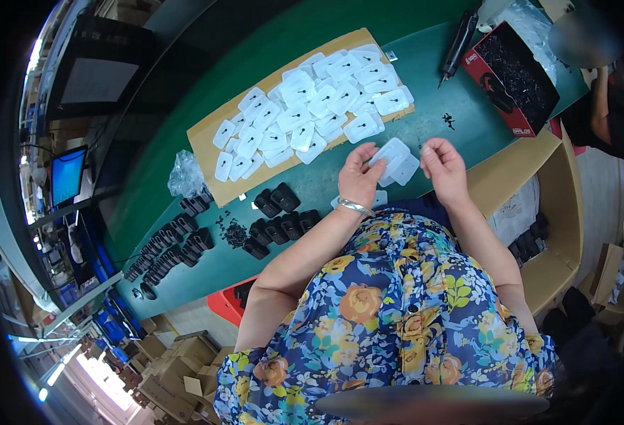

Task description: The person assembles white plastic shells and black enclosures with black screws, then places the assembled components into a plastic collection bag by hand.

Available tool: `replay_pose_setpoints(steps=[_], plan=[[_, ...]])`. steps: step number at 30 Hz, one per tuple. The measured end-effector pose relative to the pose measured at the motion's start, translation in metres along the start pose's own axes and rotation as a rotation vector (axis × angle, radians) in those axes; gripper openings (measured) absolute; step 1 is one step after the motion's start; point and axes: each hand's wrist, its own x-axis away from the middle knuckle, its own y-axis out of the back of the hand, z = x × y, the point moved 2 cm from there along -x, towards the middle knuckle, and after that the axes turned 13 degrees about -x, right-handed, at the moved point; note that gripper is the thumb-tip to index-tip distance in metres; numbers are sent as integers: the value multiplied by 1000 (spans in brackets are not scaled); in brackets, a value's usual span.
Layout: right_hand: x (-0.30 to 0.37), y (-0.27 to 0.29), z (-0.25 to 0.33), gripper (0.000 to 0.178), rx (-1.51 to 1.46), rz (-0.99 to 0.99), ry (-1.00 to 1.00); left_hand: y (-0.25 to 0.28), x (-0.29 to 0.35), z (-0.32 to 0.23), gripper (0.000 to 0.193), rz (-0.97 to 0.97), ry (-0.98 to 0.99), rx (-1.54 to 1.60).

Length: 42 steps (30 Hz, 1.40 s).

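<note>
My left hand (358,178), with a bangle on its wrist, is closed on a few translucent white plastic plates (399,160) with rounded corners. They overlap and are held above the near side of the green table (425,78). Just right of them my right hand (445,170) is closed in a pinch, its fingertips apart from the plates. Whatever it pinches, if anything, is too small to make out. Another pale plate (380,198) lies below my left hand by the table edge. Beyond my hands are several small black pieces (449,121) on the table.
A cardboard sheet (216,185) bears many white plates (298,88), each with a small black piece. Black housings (281,225) stand in rows at left. At far right are a power screwdriver (459,46) and red box (516,120) of black parts. A person's arm (599,106) shows there.
</note>
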Motion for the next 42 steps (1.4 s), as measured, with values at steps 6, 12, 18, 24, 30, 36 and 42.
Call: replay_pose_setpoints(steps=[6,12,18,24,30,36,42], plan=[[13,-29,-5,9,36,108,-5,-9,3,-11,35,8,127,324],[10,-34,-8,9,17,116,37,-6,14,-29,30,142,197,393],[11,-34,-11,10,33,105,28,5,6,-35,22,163,23,36],[18,-36,2,7,128,87,159,14,8,-45,17,197,134,-13],[25,-46,23,5,624,118,563,5,24,-47,18,121,110,169],[25,-45,26,9,772,122,659,2,29,-56,22,159,40,61],[23,-44,31,11,966,198,740,2,30,-48,28,196,-14,50]])
